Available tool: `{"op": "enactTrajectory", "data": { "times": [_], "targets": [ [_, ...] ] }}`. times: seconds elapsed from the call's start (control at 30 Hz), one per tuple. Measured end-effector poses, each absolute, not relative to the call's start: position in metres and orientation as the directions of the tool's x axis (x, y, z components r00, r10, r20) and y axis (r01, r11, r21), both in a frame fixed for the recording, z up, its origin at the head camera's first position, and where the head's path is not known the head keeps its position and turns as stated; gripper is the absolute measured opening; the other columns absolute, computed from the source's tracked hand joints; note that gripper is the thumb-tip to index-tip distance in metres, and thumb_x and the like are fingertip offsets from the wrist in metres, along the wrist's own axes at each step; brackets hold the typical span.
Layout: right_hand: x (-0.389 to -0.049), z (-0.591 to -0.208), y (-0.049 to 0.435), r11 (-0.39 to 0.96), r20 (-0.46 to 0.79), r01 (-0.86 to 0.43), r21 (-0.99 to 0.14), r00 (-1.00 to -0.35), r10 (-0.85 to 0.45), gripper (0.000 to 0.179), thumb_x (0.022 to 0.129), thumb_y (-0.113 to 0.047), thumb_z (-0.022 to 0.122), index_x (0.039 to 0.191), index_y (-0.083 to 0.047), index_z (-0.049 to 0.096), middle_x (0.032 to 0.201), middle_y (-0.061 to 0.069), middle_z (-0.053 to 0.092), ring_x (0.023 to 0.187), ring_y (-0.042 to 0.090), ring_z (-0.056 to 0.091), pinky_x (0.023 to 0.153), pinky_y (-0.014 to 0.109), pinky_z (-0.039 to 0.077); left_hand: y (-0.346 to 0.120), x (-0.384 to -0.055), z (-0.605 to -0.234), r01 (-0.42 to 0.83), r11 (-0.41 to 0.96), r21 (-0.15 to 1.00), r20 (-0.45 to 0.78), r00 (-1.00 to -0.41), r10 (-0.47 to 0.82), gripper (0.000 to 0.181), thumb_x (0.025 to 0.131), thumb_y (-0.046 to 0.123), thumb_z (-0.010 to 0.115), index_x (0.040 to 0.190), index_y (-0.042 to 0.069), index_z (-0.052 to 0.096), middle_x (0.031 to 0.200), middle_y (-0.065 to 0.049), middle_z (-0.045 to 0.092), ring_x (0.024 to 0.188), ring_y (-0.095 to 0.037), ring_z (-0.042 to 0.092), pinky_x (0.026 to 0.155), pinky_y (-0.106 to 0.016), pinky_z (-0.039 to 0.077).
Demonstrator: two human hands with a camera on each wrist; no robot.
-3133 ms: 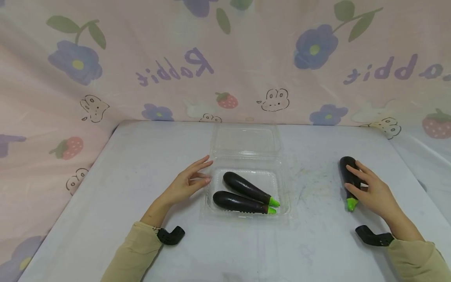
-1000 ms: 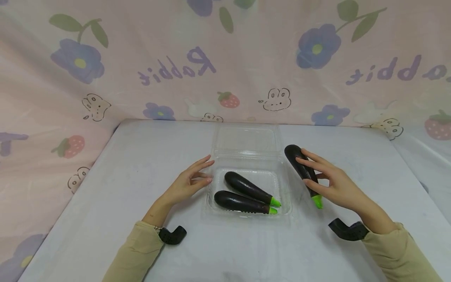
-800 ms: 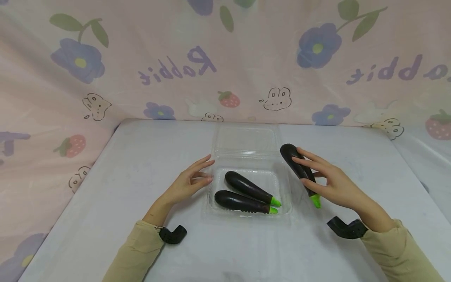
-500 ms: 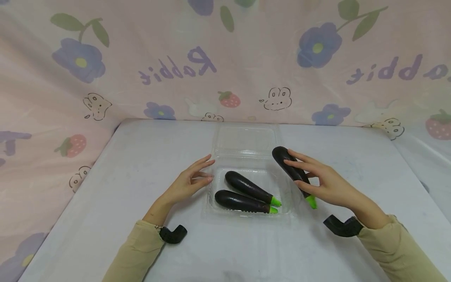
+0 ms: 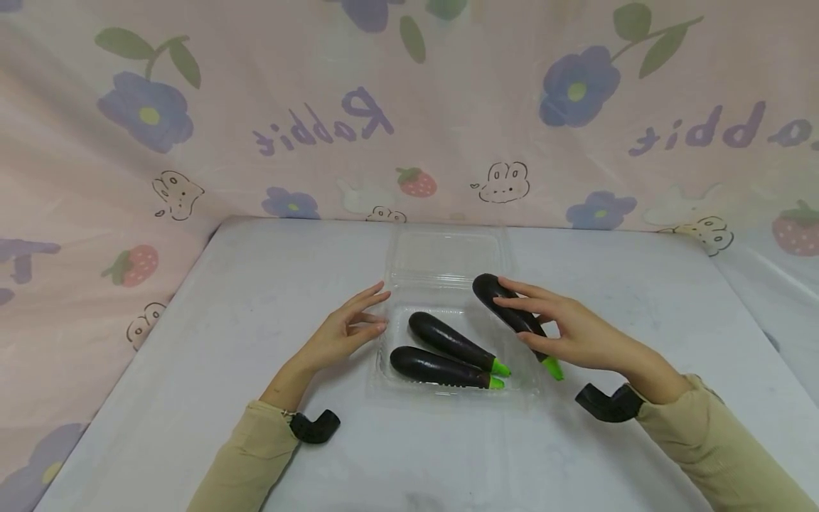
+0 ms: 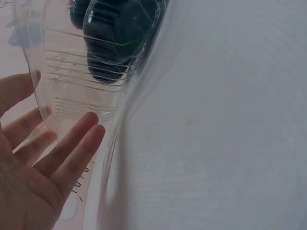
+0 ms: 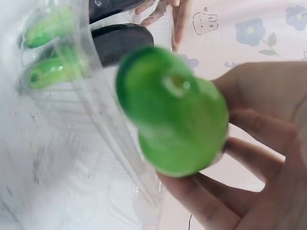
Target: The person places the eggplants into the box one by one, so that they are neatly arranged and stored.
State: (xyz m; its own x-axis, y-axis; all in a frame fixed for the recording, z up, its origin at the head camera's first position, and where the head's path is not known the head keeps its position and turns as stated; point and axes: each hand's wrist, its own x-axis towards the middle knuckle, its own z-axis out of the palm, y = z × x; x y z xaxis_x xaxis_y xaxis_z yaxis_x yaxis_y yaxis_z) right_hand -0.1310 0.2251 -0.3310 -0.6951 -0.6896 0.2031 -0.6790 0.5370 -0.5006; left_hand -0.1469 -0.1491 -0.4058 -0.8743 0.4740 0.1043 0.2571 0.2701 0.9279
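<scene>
My right hand grips a dark eggplant between thumb and fingers, over the right side of a clear plastic clamshell box. In the right wrist view its green stem end points at the camera. Two more eggplants lie side by side in the box: the rear eggplant and the front eggplant, green stems to the right. My left hand has its fingers loosely extended, fingertips at the box's left wall.
The box's clear lid lies folded back behind it, toward the printed cloth backdrop. A white cloth covers the table. Black camera mounts sit at the left wrist and the right wrist.
My right hand has taken up the eggplant at the right of the table and brought it leftward to over the box's right side. The left hand stays at the box's left wall.
</scene>
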Motion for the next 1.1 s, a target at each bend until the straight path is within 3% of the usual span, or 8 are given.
{"op": "enactTrajectory", "data": {
  "times": [0.43,0.67,0.9,1.1],
  "targets": [
    [-0.141,-0.33,0.209,0.521,0.126,-0.674,-0.524,-0.666,-0.735,0.051,0.088,-0.003,0.063,0.137,-0.01,0.053,0.152,0.014,0.036,0.12,0.022,0.049,0.073,0.025,0.043,-0.15,-0.148,-0.407,0.272,0.265,0.925,0.118,-0.869,0.48,0.054,0.093,0.011,0.063,0.143,0.005,0.043,0.158,-0.004,0.025,0.116,-0.032,0.059,0.095,-0.031,0.052],
    [-0.146,-0.327,0.199,0.54,0.039,-0.667,-0.514,-0.646,-0.762,0.051,0.086,-0.002,0.062,0.136,-0.009,0.054,0.153,0.013,0.036,0.139,0.033,0.036,0.092,0.042,0.046,-0.149,-0.148,-0.409,0.275,0.263,0.925,0.122,-0.869,0.48,0.054,0.093,0.012,0.063,0.143,0.005,0.043,0.159,-0.006,0.023,0.116,-0.033,0.059,0.095,-0.032,0.052],
    [-0.149,-0.328,0.193,0.552,-0.027,-0.656,-0.515,-0.631,-0.775,0.05,0.086,-0.004,0.062,0.136,-0.008,0.054,0.153,0.013,0.035,0.139,0.032,0.036,0.085,0.033,0.041,-0.149,-0.148,-0.409,0.275,0.258,0.926,0.124,-0.868,0.481,0.055,0.093,0.012,0.063,0.144,0.005,0.043,0.159,-0.005,0.024,0.116,-0.033,0.059,0.095,-0.03,0.052],
    [-0.154,-0.331,0.191,0.539,-0.046,-0.671,-0.509,-0.604,-0.795,0.05,0.087,-0.002,0.06,0.136,-0.008,0.054,0.153,0.014,0.034,0.138,0.035,0.036,0.093,0.045,0.047,-0.149,-0.148,-0.408,0.275,0.257,0.926,0.125,-0.869,0.479,0.055,0.093,0.012,0.063,0.144,0.005,0.043,0.158,-0.004,0.025,0.116,-0.033,0.059,0.095,-0.031,0.052]
  ]
}}
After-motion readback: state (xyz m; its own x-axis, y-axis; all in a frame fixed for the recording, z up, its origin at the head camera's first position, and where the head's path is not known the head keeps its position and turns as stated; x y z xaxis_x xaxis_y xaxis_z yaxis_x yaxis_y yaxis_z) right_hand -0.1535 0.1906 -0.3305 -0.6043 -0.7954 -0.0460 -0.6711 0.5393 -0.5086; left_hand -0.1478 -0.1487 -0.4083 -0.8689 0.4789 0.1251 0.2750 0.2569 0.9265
